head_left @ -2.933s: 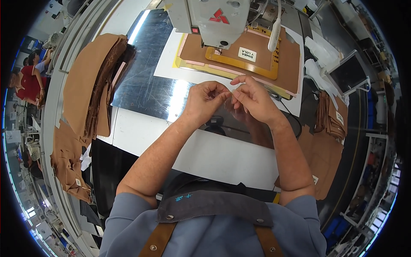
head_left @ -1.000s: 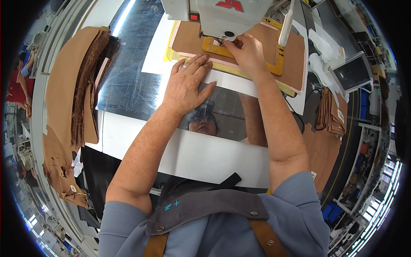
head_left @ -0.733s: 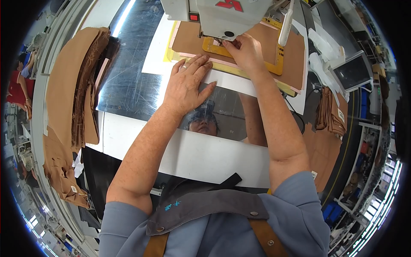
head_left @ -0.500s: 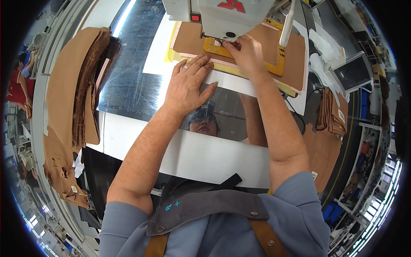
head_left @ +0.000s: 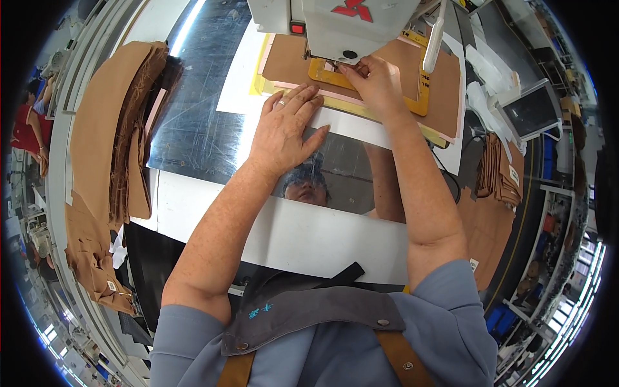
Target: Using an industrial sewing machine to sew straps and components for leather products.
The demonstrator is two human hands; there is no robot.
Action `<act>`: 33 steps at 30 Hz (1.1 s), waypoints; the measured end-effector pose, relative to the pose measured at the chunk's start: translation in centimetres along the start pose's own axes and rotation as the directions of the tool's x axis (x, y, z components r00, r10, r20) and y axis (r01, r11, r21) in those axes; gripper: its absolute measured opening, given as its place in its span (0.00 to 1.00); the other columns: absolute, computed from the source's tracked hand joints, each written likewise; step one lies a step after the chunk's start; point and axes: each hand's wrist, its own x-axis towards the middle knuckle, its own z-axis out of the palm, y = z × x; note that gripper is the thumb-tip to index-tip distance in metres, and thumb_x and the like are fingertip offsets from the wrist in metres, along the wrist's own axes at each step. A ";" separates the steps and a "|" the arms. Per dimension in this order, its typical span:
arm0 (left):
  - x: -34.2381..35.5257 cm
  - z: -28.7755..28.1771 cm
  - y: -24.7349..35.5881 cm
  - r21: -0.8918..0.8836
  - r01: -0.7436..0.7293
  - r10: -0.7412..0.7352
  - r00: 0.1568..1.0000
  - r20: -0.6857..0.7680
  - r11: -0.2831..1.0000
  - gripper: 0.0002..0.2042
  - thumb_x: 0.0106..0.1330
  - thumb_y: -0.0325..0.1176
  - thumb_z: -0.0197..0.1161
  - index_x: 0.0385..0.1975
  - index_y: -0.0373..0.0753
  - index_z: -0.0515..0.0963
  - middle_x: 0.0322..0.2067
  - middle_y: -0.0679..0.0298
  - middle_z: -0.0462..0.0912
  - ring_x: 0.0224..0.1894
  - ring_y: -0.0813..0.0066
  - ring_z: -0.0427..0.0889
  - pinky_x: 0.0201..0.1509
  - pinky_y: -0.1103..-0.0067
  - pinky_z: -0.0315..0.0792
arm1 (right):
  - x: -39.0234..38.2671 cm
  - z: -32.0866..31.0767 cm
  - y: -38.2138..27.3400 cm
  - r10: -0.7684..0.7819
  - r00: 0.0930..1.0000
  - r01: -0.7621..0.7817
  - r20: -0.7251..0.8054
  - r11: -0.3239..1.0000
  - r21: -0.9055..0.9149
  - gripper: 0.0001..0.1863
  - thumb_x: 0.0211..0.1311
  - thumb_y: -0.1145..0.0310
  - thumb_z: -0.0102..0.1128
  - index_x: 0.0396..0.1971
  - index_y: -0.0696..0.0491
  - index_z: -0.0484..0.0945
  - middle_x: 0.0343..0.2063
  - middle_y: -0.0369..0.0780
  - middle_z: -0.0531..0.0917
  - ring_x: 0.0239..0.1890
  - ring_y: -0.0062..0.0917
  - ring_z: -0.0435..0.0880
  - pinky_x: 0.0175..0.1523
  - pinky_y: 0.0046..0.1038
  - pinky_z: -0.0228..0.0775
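Observation:
My left hand lies flat with its fingers stretched out. Its fingertips rest on the near left edge of a yellow-edged template that carries a brown fabric piece. My right hand reaches in under the head of a sewing machine, beside the needle area. Thumb and index finger there are pinched together; whatever is between them is too small to make out. A yellow clamp frame presses on the brown fabric around that spot.
A thick stack of brown cut pieces lies at the left on the shiny metal plate. Folded brown pieces sit at the right, near a tilted screen. A person in red is at the far left.
Both hands hold nearly the same places. The whole view has shifted slightly, and the right fingers have moved only a little beside the needle area.

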 end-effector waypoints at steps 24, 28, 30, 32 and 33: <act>0.0 0.1 0.2 -0.013 0.007 -0.007 0.999 -0.033 1.000 0.21 0.64 0.45 0.64 0.55 0.43 0.78 0.61 0.62 0.77 0.66 0.64 0.73 0.73 0.63 0.58 | -5.2 -5.7 3.4 -0.183 0.974 0.177 -0.131 0.983 -0.054 0.15 0.55 0.71 0.72 0.43 0.56 0.84 0.45 0.41 0.82 0.36 0.26 0.85 0.43 0.28 0.79; 0.1 0.1 0.4 -0.002 0.018 -0.018 0.999 -0.029 1.000 0.20 0.64 0.43 0.64 0.55 0.43 0.79 0.61 0.62 0.77 0.66 0.64 0.73 0.73 0.63 0.58 | -10.8 -9.5 4.0 -0.044 0.998 0.039 -0.044 0.994 -0.106 0.13 0.55 0.72 0.71 0.41 0.56 0.84 0.43 0.40 0.82 0.38 0.29 0.84 0.47 0.30 0.77; 0.1 0.0 0.4 0.013 0.025 -0.025 0.999 -0.020 1.000 0.20 0.64 0.43 0.64 0.55 0.43 0.78 0.61 0.62 0.77 0.66 0.64 0.72 0.73 0.63 0.58 | -13.2 -11.1 4.5 -0.091 0.995 0.083 -0.035 0.978 -0.190 0.14 0.54 0.72 0.71 0.41 0.56 0.84 0.42 0.40 0.82 0.39 0.32 0.83 0.48 0.31 0.76; -0.1 0.0 0.5 0.030 0.028 -0.028 1.000 -0.005 0.999 0.21 0.64 0.43 0.64 0.55 0.44 0.78 0.61 0.63 0.77 0.66 0.64 0.72 0.73 0.63 0.58 | -15.0 -12.2 5.3 -0.133 0.991 0.122 -0.025 0.955 -0.269 0.14 0.54 0.72 0.71 0.41 0.57 0.84 0.42 0.40 0.82 0.41 0.34 0.83 0.50 0.32 0.75; 0.1 0.0 0.7 0.033 0.032 -0.032 0.999 -0.002 0.999 0.21 0.64 0.43 0.64 0.55 0.44 0.78 0.62 0.63 0.77 0.67 0.64 0.71 0.73 0.63 0.58 | -15.8 -12.5 5.9 -0.133 0.990 0.116 -0.039 0.949 -0.292 0.15 0.53 0.71 0.72 0.41 0.56 0.84 0.42 0.40 0.82 0.44 0.35 0.82 0.51 0.33 0.73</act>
